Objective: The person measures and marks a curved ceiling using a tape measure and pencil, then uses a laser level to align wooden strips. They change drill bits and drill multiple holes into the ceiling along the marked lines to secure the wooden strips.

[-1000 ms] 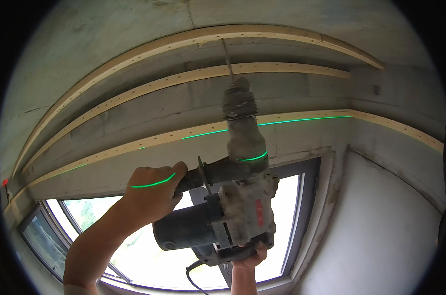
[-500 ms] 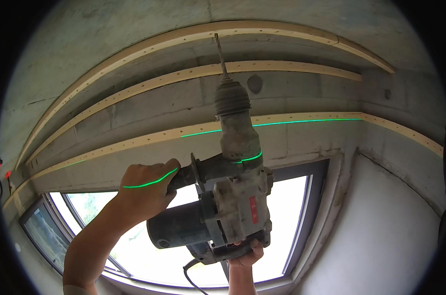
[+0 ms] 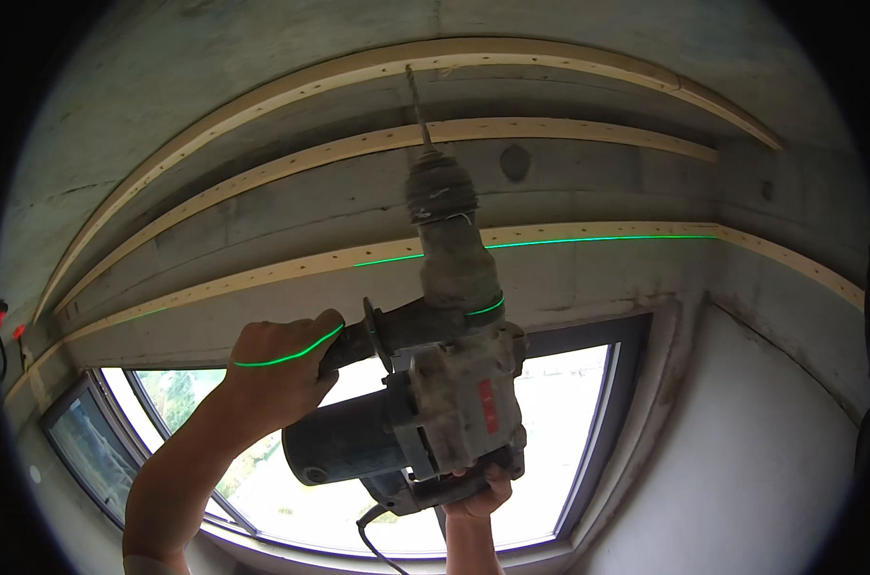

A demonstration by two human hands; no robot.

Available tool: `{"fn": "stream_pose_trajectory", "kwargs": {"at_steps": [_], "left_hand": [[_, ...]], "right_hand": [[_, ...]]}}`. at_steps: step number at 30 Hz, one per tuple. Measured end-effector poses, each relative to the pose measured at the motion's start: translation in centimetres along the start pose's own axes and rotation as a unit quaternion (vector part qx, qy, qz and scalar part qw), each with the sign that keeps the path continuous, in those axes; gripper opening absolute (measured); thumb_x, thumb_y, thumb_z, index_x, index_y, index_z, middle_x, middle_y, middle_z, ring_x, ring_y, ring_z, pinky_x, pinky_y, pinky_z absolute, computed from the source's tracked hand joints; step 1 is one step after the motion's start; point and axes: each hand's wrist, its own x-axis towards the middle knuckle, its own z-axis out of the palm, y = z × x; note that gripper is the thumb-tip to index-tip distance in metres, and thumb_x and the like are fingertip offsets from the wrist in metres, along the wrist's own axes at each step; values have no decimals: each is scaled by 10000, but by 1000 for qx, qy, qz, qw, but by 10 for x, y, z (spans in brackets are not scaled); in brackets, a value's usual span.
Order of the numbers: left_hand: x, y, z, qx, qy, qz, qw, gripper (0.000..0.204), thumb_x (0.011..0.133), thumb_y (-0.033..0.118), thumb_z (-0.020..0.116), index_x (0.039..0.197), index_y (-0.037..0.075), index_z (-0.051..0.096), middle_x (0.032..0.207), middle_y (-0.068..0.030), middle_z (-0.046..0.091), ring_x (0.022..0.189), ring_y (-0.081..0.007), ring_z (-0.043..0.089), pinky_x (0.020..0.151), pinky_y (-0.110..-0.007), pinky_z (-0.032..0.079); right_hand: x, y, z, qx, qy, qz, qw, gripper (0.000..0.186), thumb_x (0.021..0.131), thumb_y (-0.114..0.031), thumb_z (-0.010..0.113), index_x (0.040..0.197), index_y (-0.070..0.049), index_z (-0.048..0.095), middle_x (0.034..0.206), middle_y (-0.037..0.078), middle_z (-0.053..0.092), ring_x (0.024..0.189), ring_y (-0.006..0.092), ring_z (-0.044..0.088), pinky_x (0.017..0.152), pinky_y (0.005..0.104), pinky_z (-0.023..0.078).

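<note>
A large, dusty rotary hammer drill [image 3: 459, 383] points upward in front of me. My left hand [image 3: 286, 369] is wrapped round its side handle [image 3: 396, 331], a green laser line crossing the back of the hand. Below, my right hand [image 3: 483, 494] grips the rear handle; part of its fingers is hidden behind it. The long drill bit [image 3: 418, 110] reaches up to the wooden batten [image 3: 511, 51] on the ceiling, its tip at the batten's face. How deep the tip sits cannot be told. A power cord [image 3: 372, 541] hangs from the rear handle.
Two more battens with rows of holes, a middle batten [image 3: 579, 127] and a lower batten [image 3: 569, 232], run across behind the drill. The laser line follows the lower one. A dark-framed window [image 3: 636, 350] lies behind, its left sash [image 3: 94, 446] tilted. Red items [image 3: 0, 311] hang far left.
The drill and both hands keep their grip. The bit's tip and the drill's upper body have shifted slightly left against the battens; the view has turned a little.
</note>
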Motion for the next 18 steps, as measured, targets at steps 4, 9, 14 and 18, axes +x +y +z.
{"fn": "stream_pose_trajectory", "kwargs": {"at_steps": [4,9,14,18], "left_hand": [[1,1,-1,0,-1,-3,1000,335,689,125,732,955,42,544,670,-124,619,595,-299,634,533,-391,495],[3,1,-4,3,-1,8,1000,324,698,127,731,951,42,547,656,-119,622,581,-294,634,517,-374,488],[3,3,-6,21,-12,4,1000,317,707,125,732,953,44,550,648,-123,629,572,-286,637,506,-353,479],[2,3,-4,25,-4,10,1000,315,705,124,732,948,44,547,648,-124,628,573,-290,636,509,-364,480]], "right_hand": [[2,1,6,-5,14,-5,1000,386,815,-214,585,1134,-6,522,910,89,613,774,205,572,769,366,494],[0,3,7,24,13,1,1000,242,818,-207,581,990,-60,498,787,50,523,699,188,515,675,340,438],[-3,2,7,26,6,5,1000,169,820,-202,589,900,-113,469,720,3,438,649,155,455,639,330,395],[-3,2,6,19,-4,6,1000,164,818,-201,606,929,-108,529,733,-18,501,665,129,506,657,327,433]]}}
